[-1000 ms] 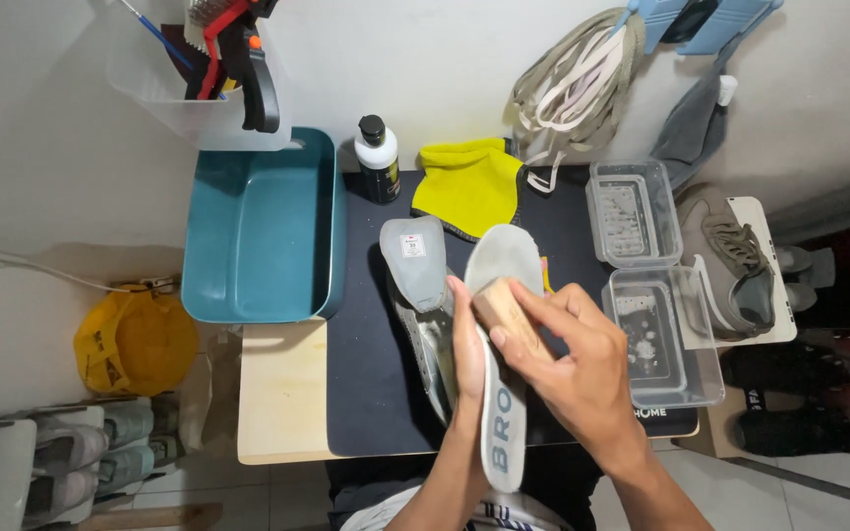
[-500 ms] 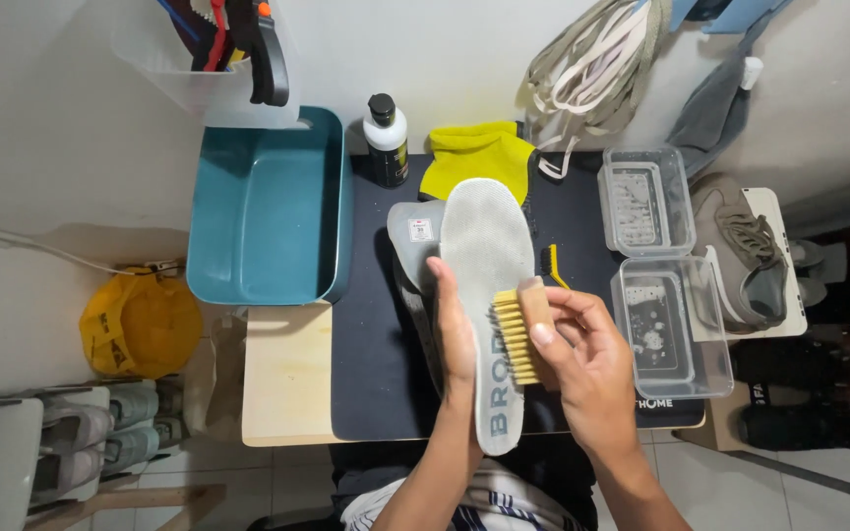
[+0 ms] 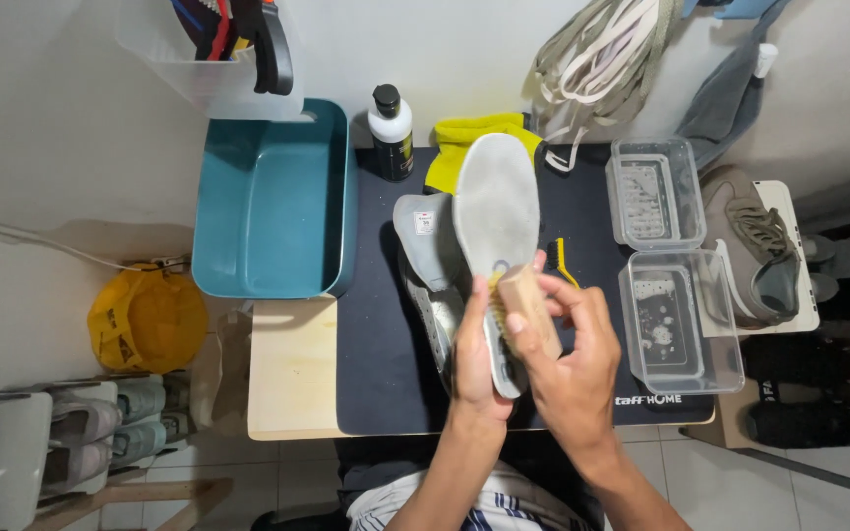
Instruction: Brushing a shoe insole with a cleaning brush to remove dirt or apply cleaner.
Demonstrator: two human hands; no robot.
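Grey foam shoe insole (image 3: 497, 211) stands tilted, gripped by the left hand (image 3: 472, 356); right hand (image 3: 573, 359) clasps a wooden brush (image 3: 525, 310) against it, clear plastic tubs (image 3: 679, 317) just rightward.

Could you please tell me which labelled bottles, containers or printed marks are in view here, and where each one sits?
Bottle: mat's far edge beside the teal tub, white, black cap, dark label.
Tag: small white patch on the grey insole lying on the mat.
Mat print: white lettering, near right corner.
Clear boxes: right side, unlabelled.

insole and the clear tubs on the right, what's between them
In the head view, a small yellow-handled brush lies on the dark mat between the insole and the tubs.
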